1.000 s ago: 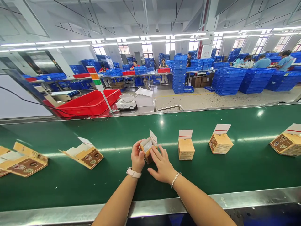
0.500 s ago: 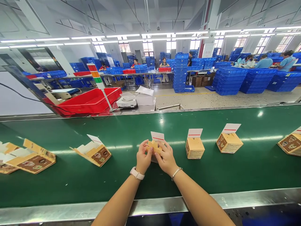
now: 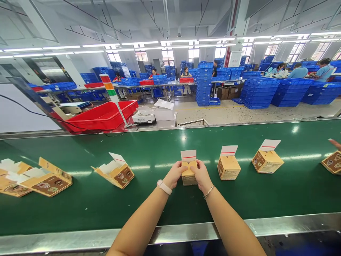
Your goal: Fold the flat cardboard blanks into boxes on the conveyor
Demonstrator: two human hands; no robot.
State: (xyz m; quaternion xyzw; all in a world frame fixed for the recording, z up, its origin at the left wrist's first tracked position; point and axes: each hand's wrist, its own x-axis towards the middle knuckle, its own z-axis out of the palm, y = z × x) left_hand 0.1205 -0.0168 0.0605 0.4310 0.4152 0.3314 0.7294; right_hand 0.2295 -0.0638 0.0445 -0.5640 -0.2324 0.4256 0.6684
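A small yellow-tan carton (image 3: 190, 179) stands on the green conveyor belt (image 3: 119, 209) in front of me. Its white rear flap with a red line stands upright, while the tan flaps on top are folded inward. My left hand (image 3: 174, 174) wraps the carton's left side, thumb on the top flaps. From the right side my right hand (image 3: 201, 175) grips it the same way, its thumb near the other. Fingers behind the carton are partly hidden. Just right of it is another carton (image 3: 229, 168) with only its white flap raised.
Farther right are a similar carton (image 3: 268, 161) and one at the edge (image 3: 333, 163), with another person's hand (image 3: 335, 143) above it. Leftward sit an open carton (image 3: 117, 174) and several overlapping open ones (image 3: 50, 183). Behind the belt are a red bin (image 3: 101, 119) and a scale (image 3: 144, 116).
The cartons have shifted right along the belt, my hands with them. My fingers moved from the top flaps down to the carton's sides, and the flaps now lie flatter. Another person's hand appeared at right.
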